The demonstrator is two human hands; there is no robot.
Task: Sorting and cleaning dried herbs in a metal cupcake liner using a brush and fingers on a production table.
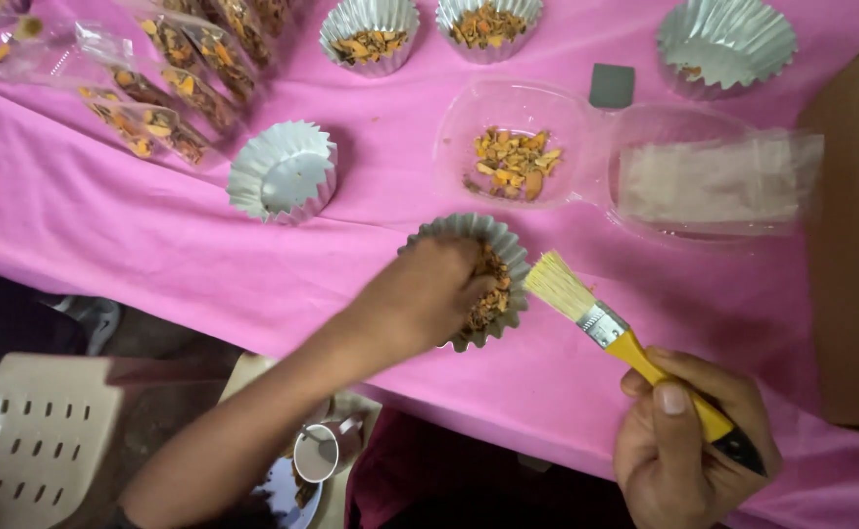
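The pink cloth (106,225) runs off every edge, and a brown box (856,235) is cut off at right. The left hand (429,294) reaches into a foil cup (508,257) of orange chips, its fingertips buried, so its grip is unclear. The right hand (689,441), partly below frame, is closed around a yellow brush (625,343) beside that cup.

A bench (77,196) draped in a pink cloth carries several pleated foil cups: one filled with orange dried pieces (488,284), one empty (285,171), three along the far edge. A clear plastic tray (586,147), small filled packets (170,83) and a grey block (612,85) lie on it too.
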